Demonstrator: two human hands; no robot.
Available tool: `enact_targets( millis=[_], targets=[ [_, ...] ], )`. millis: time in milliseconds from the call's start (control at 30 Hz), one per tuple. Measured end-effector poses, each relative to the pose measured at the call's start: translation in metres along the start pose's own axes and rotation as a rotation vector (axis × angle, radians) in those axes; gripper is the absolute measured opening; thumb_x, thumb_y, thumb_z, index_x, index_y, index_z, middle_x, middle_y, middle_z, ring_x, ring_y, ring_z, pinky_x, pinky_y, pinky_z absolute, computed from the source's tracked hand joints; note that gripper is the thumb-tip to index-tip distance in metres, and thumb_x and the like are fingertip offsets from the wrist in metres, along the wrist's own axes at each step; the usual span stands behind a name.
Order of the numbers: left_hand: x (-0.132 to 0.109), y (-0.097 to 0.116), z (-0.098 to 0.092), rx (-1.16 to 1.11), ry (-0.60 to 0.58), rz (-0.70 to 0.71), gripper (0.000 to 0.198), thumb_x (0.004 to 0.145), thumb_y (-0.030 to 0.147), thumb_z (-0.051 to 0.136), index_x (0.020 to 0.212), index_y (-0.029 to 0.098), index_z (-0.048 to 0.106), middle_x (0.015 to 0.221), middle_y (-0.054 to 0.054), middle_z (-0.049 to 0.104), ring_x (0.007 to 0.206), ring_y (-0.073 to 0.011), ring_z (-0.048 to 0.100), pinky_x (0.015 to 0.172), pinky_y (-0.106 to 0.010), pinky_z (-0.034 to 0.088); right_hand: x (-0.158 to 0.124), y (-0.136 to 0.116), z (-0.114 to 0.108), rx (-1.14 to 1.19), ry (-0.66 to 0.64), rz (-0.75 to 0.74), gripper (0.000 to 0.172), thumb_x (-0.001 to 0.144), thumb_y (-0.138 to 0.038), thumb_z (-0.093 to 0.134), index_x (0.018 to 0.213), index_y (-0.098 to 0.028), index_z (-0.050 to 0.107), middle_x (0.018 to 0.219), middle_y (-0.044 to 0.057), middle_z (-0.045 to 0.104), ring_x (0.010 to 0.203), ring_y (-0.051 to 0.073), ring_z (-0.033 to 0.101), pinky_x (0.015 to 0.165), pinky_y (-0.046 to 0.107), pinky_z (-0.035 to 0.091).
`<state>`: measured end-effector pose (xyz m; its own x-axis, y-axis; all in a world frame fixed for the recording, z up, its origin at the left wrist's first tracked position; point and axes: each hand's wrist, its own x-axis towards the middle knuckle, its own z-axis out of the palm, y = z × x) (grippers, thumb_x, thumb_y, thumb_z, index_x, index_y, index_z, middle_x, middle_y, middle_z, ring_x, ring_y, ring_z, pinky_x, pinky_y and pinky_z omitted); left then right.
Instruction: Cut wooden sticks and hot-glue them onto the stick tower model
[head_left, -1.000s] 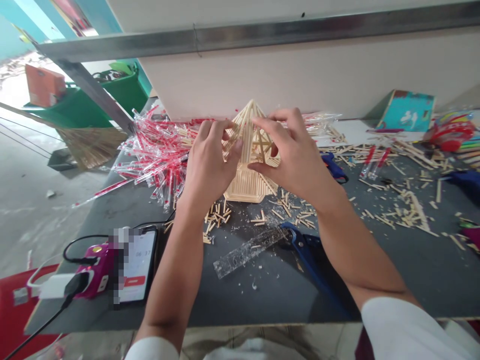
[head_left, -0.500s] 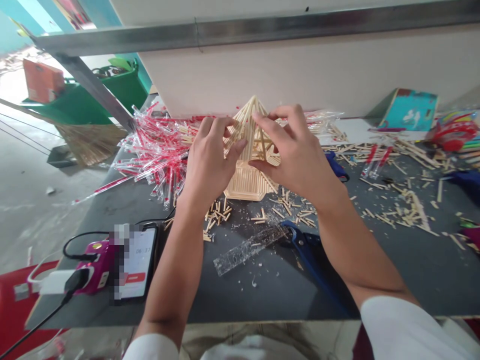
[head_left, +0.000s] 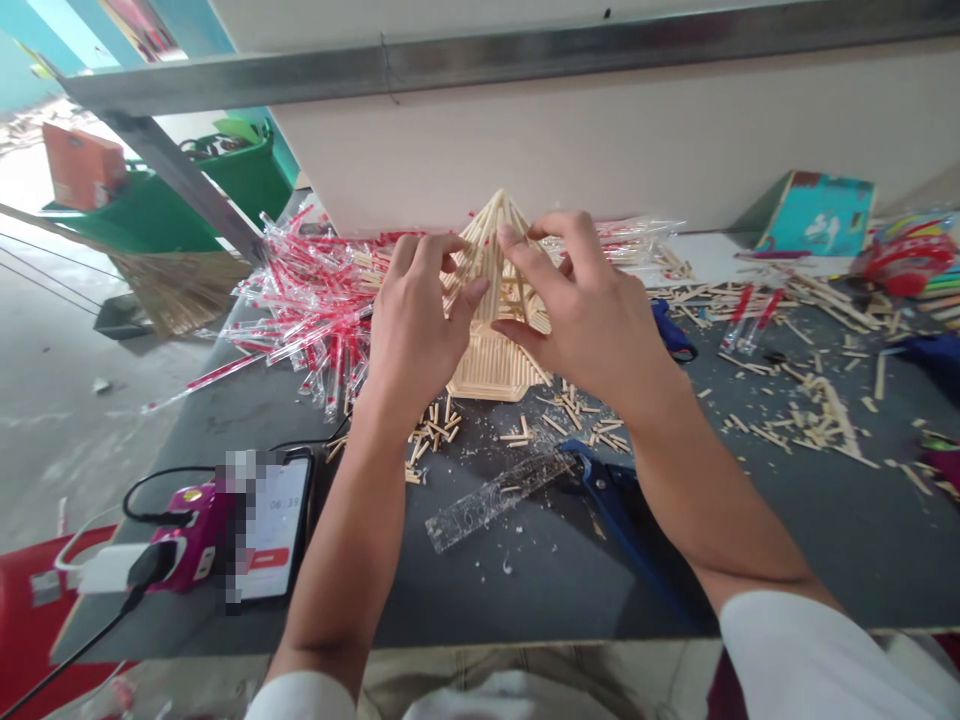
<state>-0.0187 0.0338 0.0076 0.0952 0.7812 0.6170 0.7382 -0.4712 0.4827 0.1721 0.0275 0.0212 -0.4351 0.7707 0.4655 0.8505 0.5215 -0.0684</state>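
In the head view, a small model built of thin pale wooden sticks stands on the dark table, with a pointed roof and a flat angular stick base. My left hand grips the roof's left side between thumb and fingers. From the right, my right hand curves round the model, its index finger pressed to the sticks just below the peak and its thumb low at the front. Part of the roof is hidden behind my fingers.
Red-and-clear plastic wrappers are heaped at left. A clear ruler and a blue-handled cutter lie in front, among cut stick pieces. A phone and a purple power adapter sit front left. A metal rail crosses the back.
My right index finger and hand have shifted slightly left along the roof. Both hands stay on the model, which has hardly moved.
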Motion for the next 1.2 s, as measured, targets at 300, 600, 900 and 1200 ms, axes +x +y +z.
enact_targets(
  millis=[300,600,900,1200],
  targets=[
    [-0.001,0.002,0.005,-0.004,0.053,-0.011,0.023,0.097,0.033,0.061,0.119,0.027,0.061,0.115,-0.008,0.063,0.093,-0.0204,0.063,0.083,-0.039,0.057,-0.001,0.001,0.004,-0.049,0.030,-0.033,0.070,0.097,-0.040,0.057,0.161,-0.026,0.034,0.150,0.015,0.048,0.102,0.031,0.064,0.069,0.043,0.056],
    [-0.002,0.006,0.012,0.015,0.089,-0.097,0.027,0.091,0.032,0.070,0.115,0.026,0.060,0.113,-0.008,0.062,0.100,-0.0234,0.061,0.089,-0.042,0.055,-0.002,0.001,-0.002,0.009,0.003,-0.030,0.070,0.097,-0.035,0.058,0.161,-0.022,0.034,0.149,0.018,0.047,0.100,0.030,0.063,0.075,0.044,0.058],
    [-0.005,0.005,-0.004,0.032,-0.010,-0.053,0.040,0.082,0.025,0.076,0.119,0.026,0.061,0.112,-0.006,0.065,0.082,-0.0176,0.063,0.079,-0.038,0.056,-0.003,0.009,-0.004,0.094,0.005,-0.036,0.070,0.101,-0.052,0.052,0.162,-0.025,0.030,0.148,0.017,0.047,0.099,0.029,0.065,0.078,0.045,0.058],
    [-0.008,0.012,-0.026,0.148,-0.207,-0.041,0.050,0.084,0.026,0.076,0.130,0.024,0.057,0.127,-0.010,0.062,0.106,-0.0259,0.065,0.089,-0.042,0.057,-0.004,0.021,0.002,0.199,0.056,-0.046,0.076,0.096,-0.070,0.049,0.154,-0.023,0.041,0.144,0.016,0.050,0.101,0.031,0.068,0.086,0.045,0.056]
  ],
)
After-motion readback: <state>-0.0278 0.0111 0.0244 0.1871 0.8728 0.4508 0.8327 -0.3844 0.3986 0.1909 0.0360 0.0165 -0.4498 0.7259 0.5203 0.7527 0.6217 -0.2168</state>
